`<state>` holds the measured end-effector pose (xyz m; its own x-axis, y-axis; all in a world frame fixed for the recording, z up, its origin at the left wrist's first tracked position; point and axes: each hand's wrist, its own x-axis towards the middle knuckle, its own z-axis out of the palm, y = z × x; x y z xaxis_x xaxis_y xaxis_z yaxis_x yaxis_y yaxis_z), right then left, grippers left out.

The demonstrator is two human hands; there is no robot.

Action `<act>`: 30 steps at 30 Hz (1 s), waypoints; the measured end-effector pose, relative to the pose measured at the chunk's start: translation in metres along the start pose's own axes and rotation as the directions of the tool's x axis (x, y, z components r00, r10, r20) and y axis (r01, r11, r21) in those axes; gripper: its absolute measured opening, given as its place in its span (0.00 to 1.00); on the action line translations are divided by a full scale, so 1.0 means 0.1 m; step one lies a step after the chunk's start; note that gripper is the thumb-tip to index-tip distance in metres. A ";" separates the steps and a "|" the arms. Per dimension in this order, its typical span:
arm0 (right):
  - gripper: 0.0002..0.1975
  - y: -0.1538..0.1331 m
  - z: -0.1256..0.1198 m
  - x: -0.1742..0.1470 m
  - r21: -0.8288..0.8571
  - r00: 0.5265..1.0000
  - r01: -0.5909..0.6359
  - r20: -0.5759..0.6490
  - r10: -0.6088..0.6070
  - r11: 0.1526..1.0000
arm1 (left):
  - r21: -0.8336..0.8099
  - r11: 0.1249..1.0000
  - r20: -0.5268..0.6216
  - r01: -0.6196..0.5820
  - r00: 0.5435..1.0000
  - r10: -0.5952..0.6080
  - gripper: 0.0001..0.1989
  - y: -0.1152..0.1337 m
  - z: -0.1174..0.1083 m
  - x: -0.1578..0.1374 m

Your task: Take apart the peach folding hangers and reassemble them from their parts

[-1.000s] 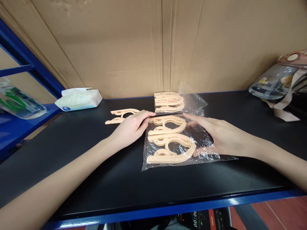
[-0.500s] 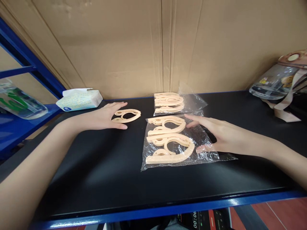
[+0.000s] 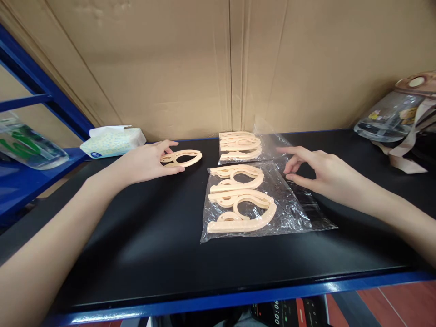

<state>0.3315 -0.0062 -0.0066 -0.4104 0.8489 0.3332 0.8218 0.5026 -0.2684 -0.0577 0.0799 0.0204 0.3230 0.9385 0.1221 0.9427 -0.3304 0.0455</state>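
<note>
Tissue pack (image 3: 114, 141) at back left corner of tabletop (image 3: 153, 254). Left hand (image 3: 150, 161) clamped on loose hanger (image 3: 198, 157), left of centre near back edge. Rear bag (image 3: 240, 155) of hangers by back edge; front bag (image 3: 247, 227) of hangers between it and front edge. Right hand (image 3: 322, 172) at bags' right ends, thumb and fingers apart; contact unclear. Strapped bottle (image 3: 383, 118) near back right corner.
</note>
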 end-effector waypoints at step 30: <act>0.17 -0.29 -0.06 0.01 0.668 0.976 -0.214 0.168 0.136 0.712 | 0.215 0.766 -0.390 -0.605 0.666 0.636 0.32 1.13 0.09 -0.51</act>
<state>0.3097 -0.0204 0.0069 -0.3553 0.9247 0.1370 0.4091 0.2856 -0.8666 0.0333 -0.0044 0.0106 0.7820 0.3759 0.4971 0.5449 -0.7995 -0.2527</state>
